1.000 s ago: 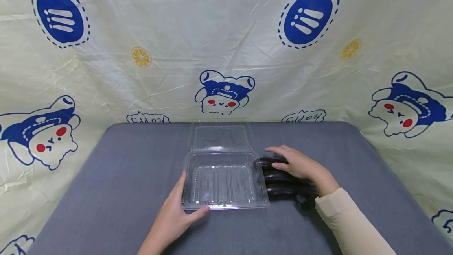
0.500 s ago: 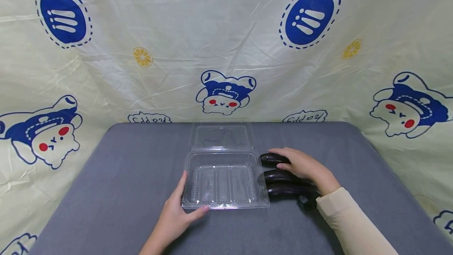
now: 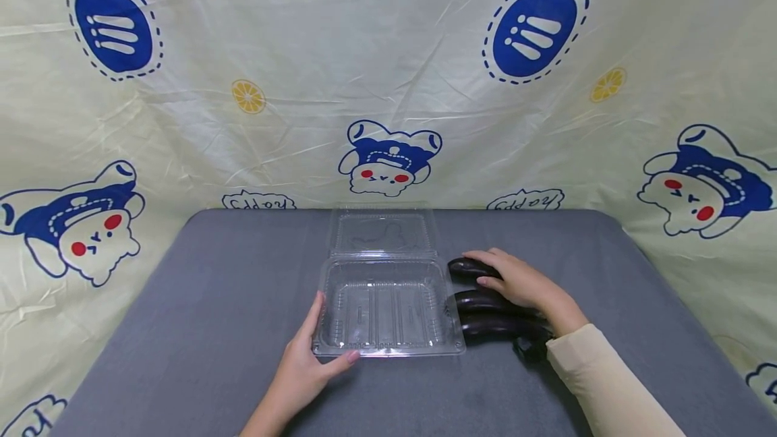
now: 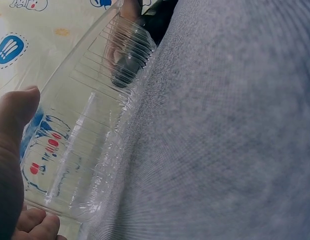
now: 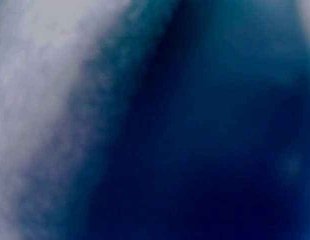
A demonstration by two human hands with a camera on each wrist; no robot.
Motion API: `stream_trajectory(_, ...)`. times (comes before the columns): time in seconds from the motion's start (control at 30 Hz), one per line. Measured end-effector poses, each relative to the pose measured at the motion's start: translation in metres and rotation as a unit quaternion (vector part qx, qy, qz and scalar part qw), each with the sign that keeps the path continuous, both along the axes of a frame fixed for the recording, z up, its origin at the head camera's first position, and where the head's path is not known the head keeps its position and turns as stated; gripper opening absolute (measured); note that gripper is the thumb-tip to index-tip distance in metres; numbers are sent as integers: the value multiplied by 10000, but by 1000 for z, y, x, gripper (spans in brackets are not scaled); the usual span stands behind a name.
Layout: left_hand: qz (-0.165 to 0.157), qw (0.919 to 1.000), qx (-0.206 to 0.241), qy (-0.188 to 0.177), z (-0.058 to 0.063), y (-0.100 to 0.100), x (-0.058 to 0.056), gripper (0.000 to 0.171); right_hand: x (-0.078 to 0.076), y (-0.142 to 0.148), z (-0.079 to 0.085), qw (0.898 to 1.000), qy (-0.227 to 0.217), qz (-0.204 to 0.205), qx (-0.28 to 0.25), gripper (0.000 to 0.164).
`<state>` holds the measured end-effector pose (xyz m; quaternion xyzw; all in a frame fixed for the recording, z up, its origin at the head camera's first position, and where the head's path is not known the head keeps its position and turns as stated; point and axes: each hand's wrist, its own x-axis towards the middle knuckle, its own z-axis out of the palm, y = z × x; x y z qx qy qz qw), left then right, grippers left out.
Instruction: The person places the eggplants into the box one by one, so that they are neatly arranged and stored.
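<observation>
A clear plastic clamshell container [image 3: 394, 315] lies on the table, its lid [image 3: 382, 233] folded back behind it. My left hand [image 3: 301, 366] holds its near left corner, thumb on the front edge and fingers along the left side; the left wrist view shows the thumb [image 4: 17, 112] over the container's rim. To the right lie three dark eggplants. My right hand [image 3: 523, 282] grips the far eggplant [image 3: 464, 268], with the thumb on its near side. The middle eggplant [image 3: 476, 301] and near eggplant [image 3: 494, 326] sit side by side under my wrist. A dark blur fills most of the right wrist view.
A grey cloth covers the table [image 3: 200, 329]. Behind it hangs a pale curtain [image 3: 291, 140] printed with blue cartoon figures and orange slices. The near eggplant's stem end [image 3: 531, 349] points toward my right sleeve [image 3: 607, 376].
The right hand has taken hold of the far eggplant and drawn it slightly back and right, opening a gap from the middle one. The left hand stays on the container.
</observation>
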<state>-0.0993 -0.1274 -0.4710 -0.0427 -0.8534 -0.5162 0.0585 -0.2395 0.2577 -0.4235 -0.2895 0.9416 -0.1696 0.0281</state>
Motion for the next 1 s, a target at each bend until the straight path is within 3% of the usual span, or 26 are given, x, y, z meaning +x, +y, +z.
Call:
stream_trajectory(0.2,7,10000,33,7,-2,0,-1,117,-2,4,2,9985,391,-213,-318,50)
stream_trajectory(0.4,20,9999,143,82,-2,-1,-1,117,-2,2,18,9974,587,-179,-384,50)
stream_trajectory(1.0,41,9997,92,228,-2,-1,0,115,7,-38,60,9952,922,221,225,47)
